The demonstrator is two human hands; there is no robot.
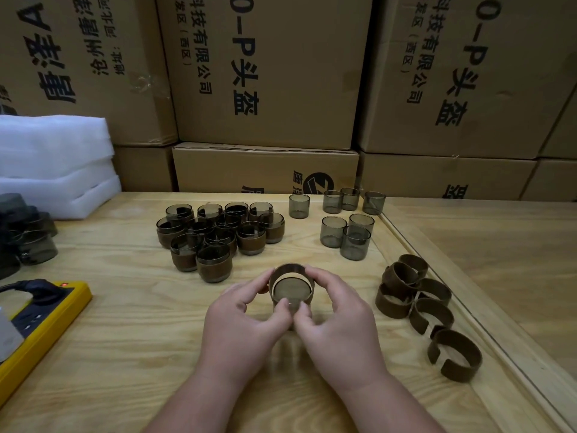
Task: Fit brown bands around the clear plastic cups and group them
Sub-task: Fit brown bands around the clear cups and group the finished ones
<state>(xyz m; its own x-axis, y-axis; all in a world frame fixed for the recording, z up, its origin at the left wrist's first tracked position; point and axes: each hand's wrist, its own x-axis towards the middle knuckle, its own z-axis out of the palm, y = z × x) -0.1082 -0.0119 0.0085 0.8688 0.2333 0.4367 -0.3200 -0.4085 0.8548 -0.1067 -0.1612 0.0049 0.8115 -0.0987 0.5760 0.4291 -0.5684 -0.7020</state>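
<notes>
Cup [292, 293], band [288, 270] going on: left hand [246, 317] and right hand [340, 320] are pinching both; next, seating band, joining banded group [218, 235] beyond left hand.

Left hand [246, 320]: forearm enters from the lower edge, angled up and inward; fingers curled, thumb and forefinger pinching the near-left rim of a cup [292, 292]. Right hand [340, 323]: forearm enters from lower right, angled inward; fingers arched over the cup's far-right side, thumb pressed at the near rim. Thumbs meet, touching, at the centre. Both wrists bare, raised above the surface [125, 323].
</notes>
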